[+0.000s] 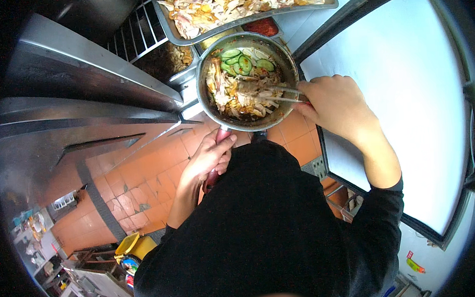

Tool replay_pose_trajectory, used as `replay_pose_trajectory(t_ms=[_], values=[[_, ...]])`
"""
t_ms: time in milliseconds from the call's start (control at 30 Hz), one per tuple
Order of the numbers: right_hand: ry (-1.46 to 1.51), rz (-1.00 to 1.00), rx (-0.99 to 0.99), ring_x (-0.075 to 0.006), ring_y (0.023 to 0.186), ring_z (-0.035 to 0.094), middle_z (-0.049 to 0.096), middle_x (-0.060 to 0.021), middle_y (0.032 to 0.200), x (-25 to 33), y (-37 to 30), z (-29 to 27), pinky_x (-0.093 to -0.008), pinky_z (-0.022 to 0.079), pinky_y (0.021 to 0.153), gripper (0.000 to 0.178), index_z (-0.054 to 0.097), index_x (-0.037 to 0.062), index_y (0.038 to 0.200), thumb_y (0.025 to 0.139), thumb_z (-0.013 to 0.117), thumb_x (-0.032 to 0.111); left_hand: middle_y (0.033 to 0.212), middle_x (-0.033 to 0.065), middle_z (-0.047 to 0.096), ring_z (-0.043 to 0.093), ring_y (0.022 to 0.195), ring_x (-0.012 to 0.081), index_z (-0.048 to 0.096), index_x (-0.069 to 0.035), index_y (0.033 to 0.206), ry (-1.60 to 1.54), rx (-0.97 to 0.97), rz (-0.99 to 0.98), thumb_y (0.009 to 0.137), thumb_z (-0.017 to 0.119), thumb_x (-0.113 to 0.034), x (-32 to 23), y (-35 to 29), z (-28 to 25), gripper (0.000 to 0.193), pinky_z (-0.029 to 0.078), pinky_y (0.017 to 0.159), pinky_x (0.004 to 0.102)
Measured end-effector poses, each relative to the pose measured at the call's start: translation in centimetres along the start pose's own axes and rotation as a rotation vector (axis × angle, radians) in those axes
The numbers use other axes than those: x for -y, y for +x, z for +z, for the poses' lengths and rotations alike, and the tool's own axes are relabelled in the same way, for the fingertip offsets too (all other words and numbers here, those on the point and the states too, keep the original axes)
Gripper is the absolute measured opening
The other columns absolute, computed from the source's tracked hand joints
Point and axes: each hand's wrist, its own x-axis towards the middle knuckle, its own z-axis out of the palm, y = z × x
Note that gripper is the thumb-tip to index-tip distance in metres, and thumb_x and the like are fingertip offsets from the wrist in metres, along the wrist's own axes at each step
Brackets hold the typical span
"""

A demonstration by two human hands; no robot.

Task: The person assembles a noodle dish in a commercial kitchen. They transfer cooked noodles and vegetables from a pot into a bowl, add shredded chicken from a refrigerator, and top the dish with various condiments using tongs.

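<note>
My left hand (210, 159) is wrapped around the dark red handle (223, 134) of a metal saucepan (202, 100), holding it up in front of my body. Inside the pan, shredded pale meat (222, 91) lies in brownish sauce, with sliced cucumber (239, 61) at the far side. My right hand (336, 100) is closed on slim metal tongs (285, 99) reaching in over the pan's right rim. Their tips are among the meat and look blurred, so what they pinch is unclear.
Beyond the pan, a large metal tray (248, 20) is heaped with shredded meat. Under it sit a container of red food (262, 26) and a tray of brown food (181, 57). An open refrigerator door (393, 101) stands right; steel doors (90, 117) flank the left. A yellow bin (139, 246) is lower left.
</note>
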Motion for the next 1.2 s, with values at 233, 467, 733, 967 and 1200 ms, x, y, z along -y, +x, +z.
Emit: replay_pose_trajectory(t_ms=[233, 467, 733, 967, 1200], values=[[0.325, 0.176, -0.229, -0.0349, 0.060, 0.062, 0.061, -0.0163, 0.066, -1.2, -4.5, -1.0, -0.0408, 0.048, 0.059, 0.033, 0.071, 0.0024, 0.088, 0.089, 0.078, 0.034, 0.061, -0.0064, 0.040, 0.037, 0.044, 0.0058, 0.048, -0.011, 0.107, 0.073, 0.146, 0.053, 0.108, 0.059, -0.021, -0.4, -0.3, -1.1, 0.015, 0.032, 0.039, 0.0242], [0.376, 0.323, -0.472, -0.0249, 0.054, 0.058, 0.059, -0.0115, 0.062, -0.9, -4.4, -6.5, -0.0390, 0.046, 0.056, 0.031, 0.073, 0.0018, 0.096, 0.093, 0.074, 0.033, 0.063, -0.0070, 0.039, 0.036, 0.045, 0.0049, 0.047, -0.011, 0.106, 0.064, 0.225, 0.057, 0.109, 0.058, -0.023, -0.1, -0.6, -1.7, 0.016, 0.033, 0.040, 0.0229], [-0.005, 0.140, -0.548, -0.0396, 0.066, 0.067, 0.065, -0.0189, 0.065, 0.4, 6.1, -12.6, -0.0475, 0.051, 0.063, 0.047, 0.073, 0.0007, 0.086, 0.090, 0.075, 0.048, 0.060, -0.0061, 0.037, 0.034, 0.044, 0.0066, 0.047, -0.015, 0.108, 0.023, 0.173, 0.095, 0.109, 0.057, -0.022, 1.4, -2.0, -2.2, 0.012, 0.031, 0.040, 0.0251], [-0.220, 0.093, -0.484, -0.0422, 0.070, 0.068, 0.067, -0.0226, 0.068, 2.6, 9.9, -16.2, -0.0488, 0.054, 0.066, 0.053, 0.073, -0.0022, 0.078, 0.085, 0.078, 0.050, 0.059, -0.0068, 0.035, 0.032, 0.043, 0.0065, 0.048, -0.016, 0.117, -0.042, 0.110, 0.121, 0.109, 0.057, -0.022, 1.7, -3.6, -2.9, 0.014, 0.032, 0.040, 0.0251], [-0.210, 0.130, -0.328, -0.0388, 0.087, 0.074, 0.074, -0.0217, 0.085, 2.9, 11.2, -19.1, -0.0450, 0.059, 0.079, 0.044, 0.078, 0.0015, 0.088, 0.082, 0.082, 0.044, 0.059, -0.0072, 0.035, 0.032, 0.042, 0.0056, 0.044, -0.014, 0.104, -0.069, 0.093, 0.164, 0.109, 0.057, -0.021, 0.8, -4.2, -3.4, 0.016, 0.030, 0.039, 0.0259]])
